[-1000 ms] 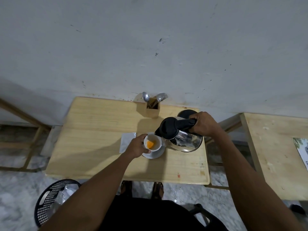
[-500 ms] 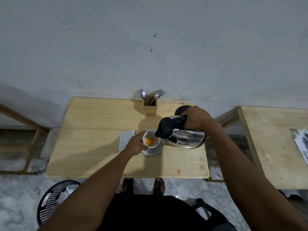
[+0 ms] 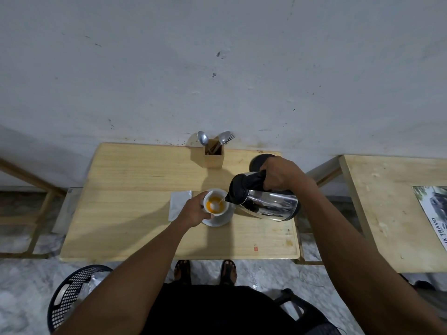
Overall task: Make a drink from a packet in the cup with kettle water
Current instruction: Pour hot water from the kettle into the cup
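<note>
A white cup (image 3: 215, 203) with orange powder inside stands on a white saucer (image 3: 219, 220) in the middle of the wooden table (image 3: 135, 213). My left hand (image 3: 193, 211) grips the cup's left side. My right hand (image 3: 280, 174) holds the black handle of a steel kettle (image 3: 264, 201), which is tilted left with its spout over the cup's rim. A thin stream of water runs into the cup. A silver packet (image 3: 179, 204) lies flat just left of the cup.
A wooden holder (image 3: 213, 153) with spoons and a fork stands at the table's back edge. The black kettle base (image 3: 258, 162) sits behind my right hand. A second table (image 3: 387, 213) is to the right, and a black basket (image 3: 72, 291) is on the floor.
The kettle has tipped further toward the cup and water now runs from its spout into the cup. My left hand keeps its hold on the cup.
</note>
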